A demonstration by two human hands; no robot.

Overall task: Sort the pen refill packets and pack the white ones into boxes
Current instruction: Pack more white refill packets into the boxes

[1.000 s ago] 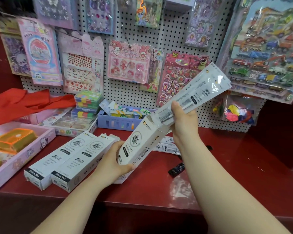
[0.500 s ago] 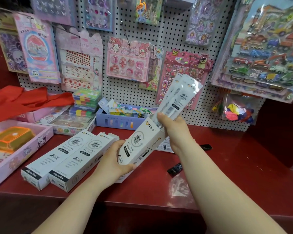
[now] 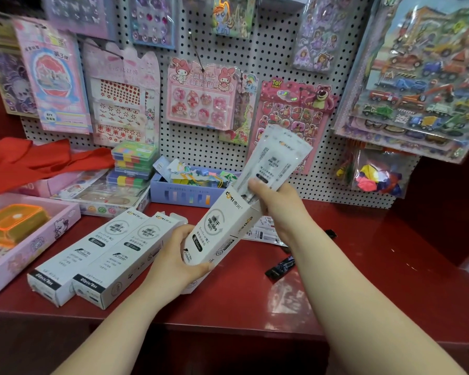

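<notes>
White refill box (image 3: pixel 217 231) is tilted with its open end up-right, and the left hand (image 3: pixel 173 255) is wrapped round its lower end. The white refill packets (image 3: pixel 275 158) are bundled and partway into the mouth, upper half sticking out. The right hand (image 3: pixel 276 204) pinches the bundle right at the box mouth. Outer box (image 3: pixel 73 255) and inner box (image 3: pixel 125 255) lie side by side on the red counter (image 3: pixel 363 266), left of the held one; contents can't be seen. Loose packets (image 3: pixel 263 234) and a black packet (image 3: pixel 280 267) lie beneath the right forearm.
</notes>
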